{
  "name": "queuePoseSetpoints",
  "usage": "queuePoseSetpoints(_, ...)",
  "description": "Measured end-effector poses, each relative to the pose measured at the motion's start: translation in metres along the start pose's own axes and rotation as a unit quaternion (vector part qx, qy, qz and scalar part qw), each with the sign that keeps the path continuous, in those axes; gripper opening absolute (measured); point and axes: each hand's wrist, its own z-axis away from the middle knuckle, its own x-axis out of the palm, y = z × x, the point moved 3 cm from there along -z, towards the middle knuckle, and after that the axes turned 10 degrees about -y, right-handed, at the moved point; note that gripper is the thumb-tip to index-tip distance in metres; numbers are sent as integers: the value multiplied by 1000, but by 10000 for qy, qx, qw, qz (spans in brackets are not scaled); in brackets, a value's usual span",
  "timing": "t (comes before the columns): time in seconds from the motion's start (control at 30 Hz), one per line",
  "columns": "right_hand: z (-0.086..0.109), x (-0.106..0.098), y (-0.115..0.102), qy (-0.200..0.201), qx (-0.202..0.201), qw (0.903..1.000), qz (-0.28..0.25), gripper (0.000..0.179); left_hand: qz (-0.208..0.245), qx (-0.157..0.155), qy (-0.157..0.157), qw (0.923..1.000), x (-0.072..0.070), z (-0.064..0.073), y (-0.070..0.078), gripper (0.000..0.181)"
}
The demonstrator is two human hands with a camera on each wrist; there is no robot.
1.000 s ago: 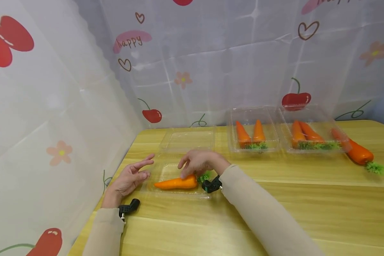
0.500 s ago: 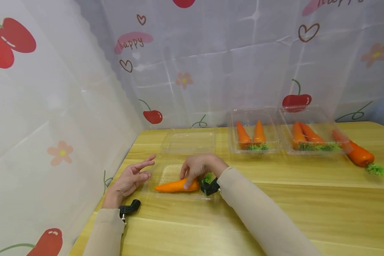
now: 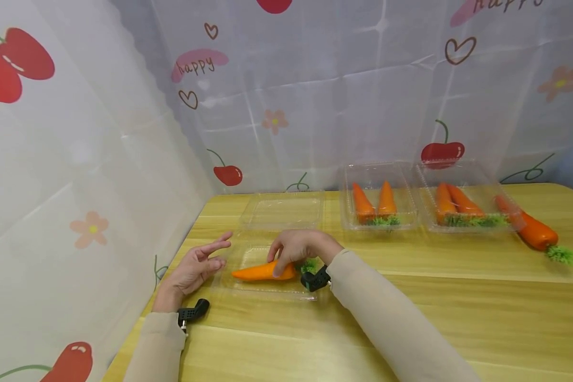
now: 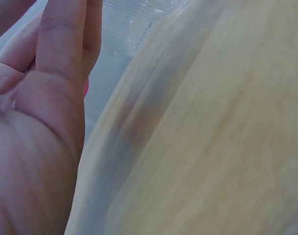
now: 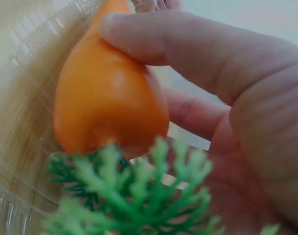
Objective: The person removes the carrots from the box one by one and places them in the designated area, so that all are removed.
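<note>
An orange carrot with a green leafy top lies across an opened clear plastic box, its tip pointing left. My right hand grips it near the thick end, thumb on the near side. The right wrist view shows the thumb against the carrot's body, with fingers partly hidden behind it. At the box's left rim is my left hand, holding nothing, its fingers loosely extended. In the left wrist view the left hand has clear plastic just beyond its fingertips.
The box's raised lid lies back behind it. Two closed clear boxes stand at the back right, holding carrots and more carrots. A loose carrot lies at the far right. A printed curtain borders the wooden table.
My right hand has closed more firmly round the carrot, which has shifted slightly, first toward the box's front edge, then back away from it. The left hand has stayed in place.
</note>
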Motion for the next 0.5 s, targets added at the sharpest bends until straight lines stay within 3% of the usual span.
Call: queuePoseSetpoints(0.5,13,-2,-13,250,-364,9990,4,29,-122,-136,155,9997,-1,1,0,50)
